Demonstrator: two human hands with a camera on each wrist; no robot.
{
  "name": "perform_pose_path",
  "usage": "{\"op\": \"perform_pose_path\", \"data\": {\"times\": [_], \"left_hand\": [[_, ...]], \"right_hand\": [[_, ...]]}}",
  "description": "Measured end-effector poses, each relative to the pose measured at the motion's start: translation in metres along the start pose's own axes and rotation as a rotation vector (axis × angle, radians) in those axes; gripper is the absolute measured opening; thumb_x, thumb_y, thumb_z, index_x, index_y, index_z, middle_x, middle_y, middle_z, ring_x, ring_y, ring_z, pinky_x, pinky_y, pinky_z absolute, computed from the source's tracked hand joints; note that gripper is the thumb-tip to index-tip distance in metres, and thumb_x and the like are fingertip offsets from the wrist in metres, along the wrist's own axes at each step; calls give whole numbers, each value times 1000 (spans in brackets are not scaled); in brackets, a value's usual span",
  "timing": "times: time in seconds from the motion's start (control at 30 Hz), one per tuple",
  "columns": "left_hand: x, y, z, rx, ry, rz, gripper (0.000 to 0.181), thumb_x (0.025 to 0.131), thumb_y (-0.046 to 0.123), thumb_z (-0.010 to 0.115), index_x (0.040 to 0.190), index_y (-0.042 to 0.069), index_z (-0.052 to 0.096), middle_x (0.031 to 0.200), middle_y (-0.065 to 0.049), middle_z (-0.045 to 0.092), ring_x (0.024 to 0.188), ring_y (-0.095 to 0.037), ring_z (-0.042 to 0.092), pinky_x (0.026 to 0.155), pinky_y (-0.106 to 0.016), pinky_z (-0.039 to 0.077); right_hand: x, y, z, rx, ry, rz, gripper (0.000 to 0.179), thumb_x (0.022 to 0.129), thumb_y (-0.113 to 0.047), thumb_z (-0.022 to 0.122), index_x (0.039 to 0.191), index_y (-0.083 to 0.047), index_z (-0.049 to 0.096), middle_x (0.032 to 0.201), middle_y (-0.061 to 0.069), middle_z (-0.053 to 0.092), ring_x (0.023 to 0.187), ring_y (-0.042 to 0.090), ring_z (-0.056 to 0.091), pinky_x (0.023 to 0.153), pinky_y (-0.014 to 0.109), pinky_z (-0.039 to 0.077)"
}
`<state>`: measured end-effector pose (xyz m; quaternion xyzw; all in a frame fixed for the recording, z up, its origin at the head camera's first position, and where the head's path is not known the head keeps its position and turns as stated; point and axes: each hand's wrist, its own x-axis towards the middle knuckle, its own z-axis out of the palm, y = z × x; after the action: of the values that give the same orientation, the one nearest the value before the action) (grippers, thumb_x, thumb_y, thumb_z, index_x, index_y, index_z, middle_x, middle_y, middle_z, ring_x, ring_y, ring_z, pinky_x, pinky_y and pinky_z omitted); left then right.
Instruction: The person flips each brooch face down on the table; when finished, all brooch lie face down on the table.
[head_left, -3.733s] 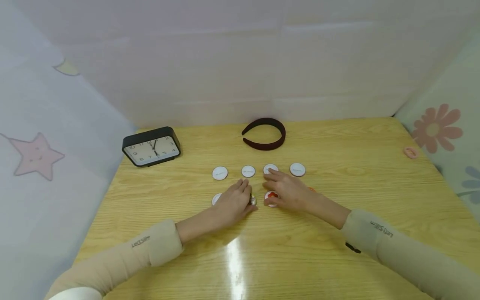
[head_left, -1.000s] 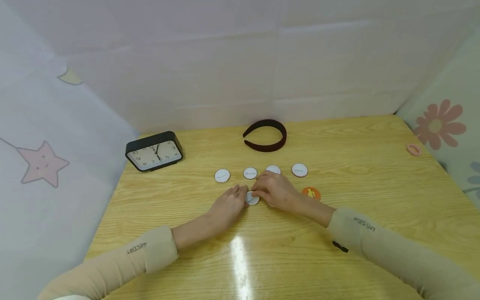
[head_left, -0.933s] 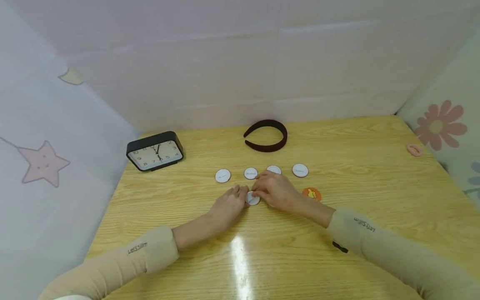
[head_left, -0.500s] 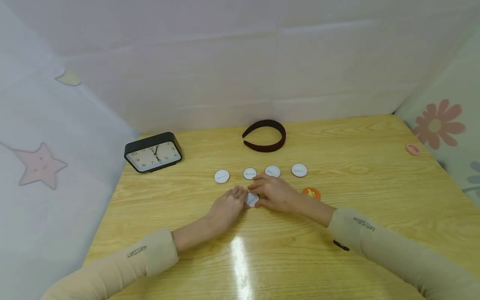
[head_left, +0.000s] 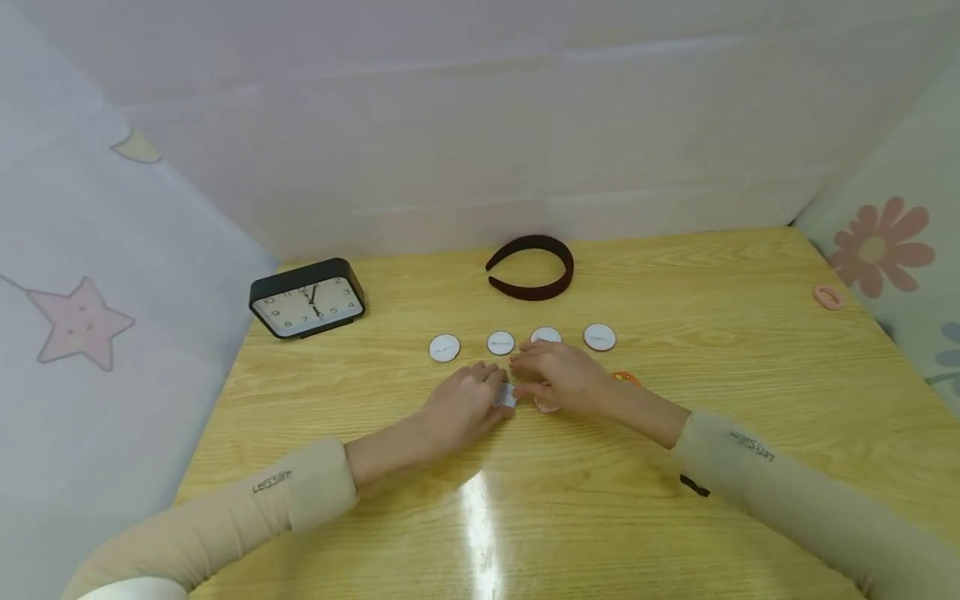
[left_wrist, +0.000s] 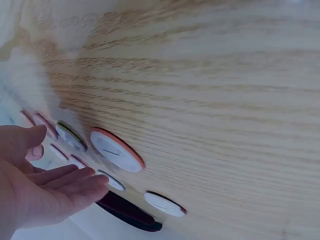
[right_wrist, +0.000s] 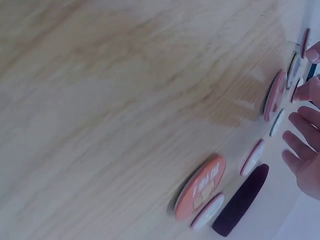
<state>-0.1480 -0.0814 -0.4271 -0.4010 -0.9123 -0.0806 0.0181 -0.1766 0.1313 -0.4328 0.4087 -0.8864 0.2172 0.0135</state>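
Note:
Round pin-back badges lie in two rows on the wooden table. My left hand [head_left: 463, 408] reaches over the front row with fingers extended, covering the leftmost badge, whose orange rim and white back [left_wrist: 117, 151] show in the left wrist view. Between my hands lies a white-backed badge [head_left: 506, 395] with a green rim, partly hidden by my left fingers and thumb. My right hand [head_left: 566, 379] hovers just right of it, fingers apart, above a pink-edged badge [right_wrist: 275, 95]. An orange badge with a yellow thumbs-up [head_left: 624, 378] sits by my right wrist.
The back row has several white-backed badges, such as the left one [head_left: 445, 347] and the right one [head_left: 600, 337]. Beyond lies a dark headband [head_left: 558, 283]. A black alarm clock [head_left: 307, 300] stands at back left, and a pink ring [head_left: 828, 297] lies far right.
The second front badge showed a shiny face 3.7 s ago; now its white back faces up. My right fingers have let go of it and moved slightly right; my left hand shifted right.

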Motion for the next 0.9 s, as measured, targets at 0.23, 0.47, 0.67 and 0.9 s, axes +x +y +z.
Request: {"op": "perform_pose_path", "data": {"times": [0.23,0.47,0.67,0.9], "left_hand": [[12,16,5,-1,-75,-21,61,92,40,68,128,-8,55,132,-26,55,124,-38,53,99,-42,48],[25,29,14,106,-152,-31,67,94,46,61,132,-9,52,137,-26,51,129,-36,49,106,-38,41],[31,36,17,214,-123,-9,54,97,42,58,120,-8,62,131,-24,57,125,-33,53,109,-34,38],[37,40,20,221,-110,25,48,98,38,58,120,-5,63,130,-22,58,125,-31,53,109,-35,38]], "right_hand": [[-24,4,-14,-112,-45,27,40,88,-33,73,110,0,70,121,17,66,122,38,54,108,56,34],[-43,6,-14,-149,-85,73,53,87,-43,71,119,-1,67,128,19,61,127,39,50,107,53,37],[-47,7,-12,-138,-70,79,52,87,-41,72,119,0,67,127,19,62,128,38,49,108,51,36],[-55,10,-9,-149,-71,59,54,88,-37,72,121,5,65,127,22,61,126,40,50,104,51,41]]}}
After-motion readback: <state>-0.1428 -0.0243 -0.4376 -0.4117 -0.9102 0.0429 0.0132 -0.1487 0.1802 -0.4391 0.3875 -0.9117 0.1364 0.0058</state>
